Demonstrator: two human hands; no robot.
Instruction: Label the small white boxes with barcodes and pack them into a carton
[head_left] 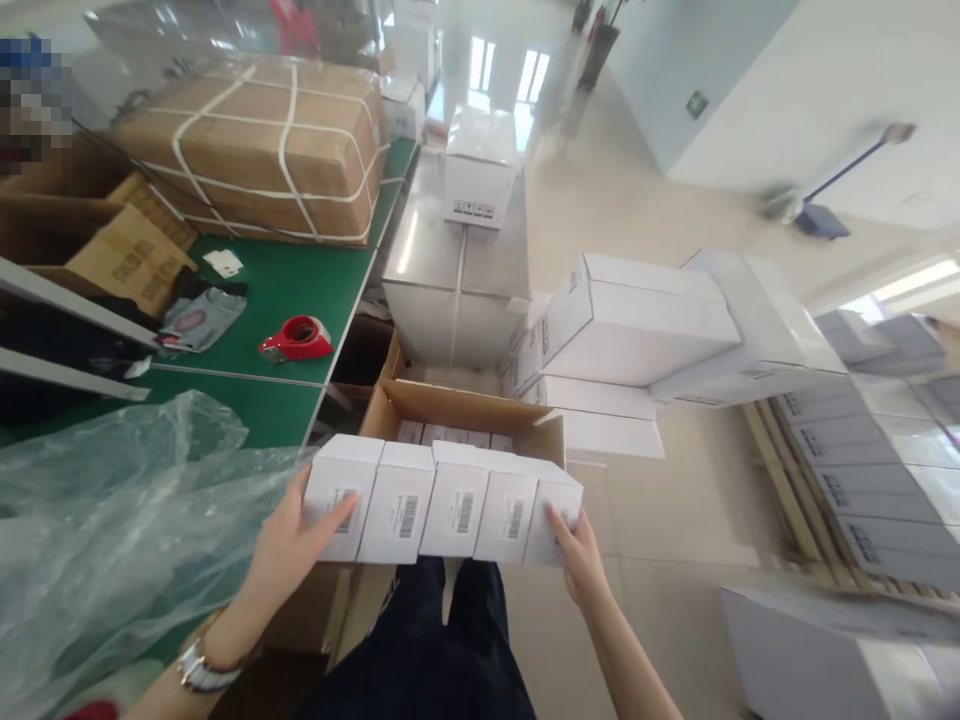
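Observation:
Several small white boxes (454,508) with barcode labels are squeezed side by side in a row between my two hands. My left hand (306,530) presses on the left end box, its thumb lying over the front label. At the other end my right hand (576,548) grips the last box, thumb on its front face. The row is held in front of an open brown carton (450,405). Inside that carton, more small white boxes (457,437) show past the row; the carton's near side is hidden.
A green table (300,290) on the left bears a red tape dispenser (304,340), a strapped brown carton (255,140) and clear plastic sheeting (165,520). Large white cartons (637,320) are stacked to the right. Behind the open carton is a large strapped white box (427,320).

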